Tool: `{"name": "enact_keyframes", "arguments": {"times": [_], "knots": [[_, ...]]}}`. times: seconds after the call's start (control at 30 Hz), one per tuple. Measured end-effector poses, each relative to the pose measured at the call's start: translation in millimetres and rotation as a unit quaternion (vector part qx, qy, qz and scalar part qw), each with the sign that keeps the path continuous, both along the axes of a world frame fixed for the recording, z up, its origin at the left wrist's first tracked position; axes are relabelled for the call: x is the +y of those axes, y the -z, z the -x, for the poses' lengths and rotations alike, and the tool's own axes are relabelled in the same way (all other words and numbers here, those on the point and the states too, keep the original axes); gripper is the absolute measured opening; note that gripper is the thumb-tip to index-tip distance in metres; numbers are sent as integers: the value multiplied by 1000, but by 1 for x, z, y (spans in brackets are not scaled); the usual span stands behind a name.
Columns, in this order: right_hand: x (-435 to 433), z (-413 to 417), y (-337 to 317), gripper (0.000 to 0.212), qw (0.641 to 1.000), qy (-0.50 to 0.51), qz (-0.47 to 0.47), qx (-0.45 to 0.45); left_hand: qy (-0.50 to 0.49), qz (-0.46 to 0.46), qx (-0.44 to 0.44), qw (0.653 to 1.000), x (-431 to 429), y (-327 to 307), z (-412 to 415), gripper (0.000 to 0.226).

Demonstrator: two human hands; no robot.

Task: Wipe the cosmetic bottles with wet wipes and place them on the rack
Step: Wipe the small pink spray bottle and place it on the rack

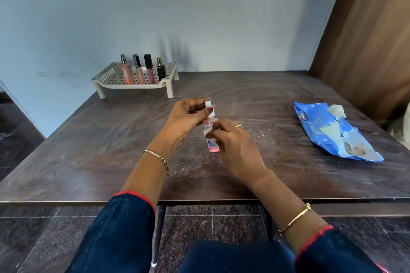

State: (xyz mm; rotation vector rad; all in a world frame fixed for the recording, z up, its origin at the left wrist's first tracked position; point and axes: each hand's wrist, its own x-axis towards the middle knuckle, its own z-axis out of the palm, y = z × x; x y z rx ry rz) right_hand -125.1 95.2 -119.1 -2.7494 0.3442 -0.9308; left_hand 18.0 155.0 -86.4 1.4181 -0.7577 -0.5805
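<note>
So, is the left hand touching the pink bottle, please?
Touching: the head view shows the left hand pinching the white cap of the pink bottle.

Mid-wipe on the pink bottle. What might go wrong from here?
1. The left hand has its grip only at the white cap end of the pink bottle; wetted by the wet wipe in the right hand, it may slip.
2. The rack already holds four upright bottles in a close row; adding this one might knock them over.

light: soft, even | shadow: blurred streaks on wall [175, 50] | glare: pale sheen on table [266, 95] | edges: bowed
</note>
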Motion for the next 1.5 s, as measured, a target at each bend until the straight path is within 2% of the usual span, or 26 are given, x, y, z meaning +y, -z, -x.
{"name": "enact_keyframes", "arguments": {"times": [0.1, 0.27, 0.43, 0.53, 0.8, 0.93, 1.13, 1.3, 1.5], "knots": [[5, 11, 10, 23, 1000, -4, -10, 23, -28, 6, 23, 999, -4, 1, 3, 25], [4, 14, 4, 27, 998, -20, -14, 63, -33, -3, 28, 999, -9, -1, 4, 21], [-11, -10, -16, 26, 998, -11, -41, -40, 12, -3, 40, 999, -3, -6, 5, 21], [-10, -17, -17, 28, 997, -10, -43, -59, 3, 6, 60, 998, 0, -5, 2, 19], [8, 8, 7, 22, 998, -34, -34, 37, -11, 44, 114, 992, 5, 9, -5, 21], [9, 12, 4, 22, 993, -56, -35, 94, 8, 32, 101, 994, 8, 8, -11, 23], [-4, -17, -17, 22, 997, -42, -65, 3, 22, 8, 50, 998, 14, 5, -19, 28], [3, -29, -16, 21, 994, -9, -81, -67, 15, 37, 17, 999, 18, 6, -19, 31], [16, -5, 4, 23, 998, -17, -59, 25, 6, 74, 86, 994, 21, 21, -25, 33]]}}
